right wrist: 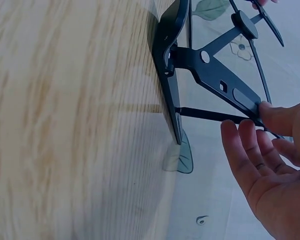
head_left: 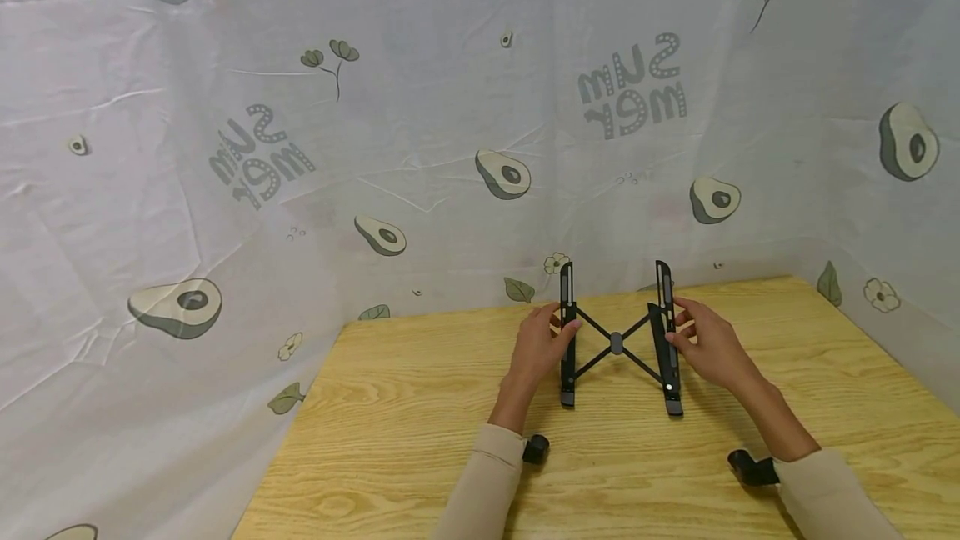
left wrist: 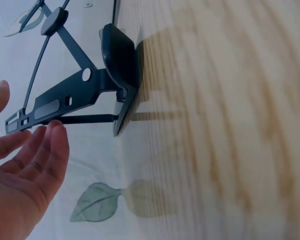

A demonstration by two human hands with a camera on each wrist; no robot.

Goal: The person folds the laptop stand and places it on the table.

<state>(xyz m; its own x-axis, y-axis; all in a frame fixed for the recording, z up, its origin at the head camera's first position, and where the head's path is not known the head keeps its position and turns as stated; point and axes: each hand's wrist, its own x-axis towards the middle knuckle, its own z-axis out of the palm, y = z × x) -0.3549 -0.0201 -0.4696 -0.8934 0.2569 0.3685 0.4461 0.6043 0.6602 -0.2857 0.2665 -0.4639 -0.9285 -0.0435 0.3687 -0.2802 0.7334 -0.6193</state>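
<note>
Stand (head_left: 617, 343) pinched from both sides

Placed on the wooden table (head_left: 390, 440), near the back edge, before the patterned cloth (head_left: 435, 123), seemingly for support. Pinched narrowly at the left rail (head_left: 567, 365) by the left hand (head_left: 538, 340) and at the right rail (head_left: 672, 365) by the right hand (head_left: 712, 348), with thumbs (head_left: 572, 329) inside and fingers (head_left: 551, 310) outside, probably for even control through the crossed bars (head_left: 592, 363).

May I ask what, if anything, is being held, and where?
A black stand: the left hand holds its left rail, the right hand its right rail.
</note>
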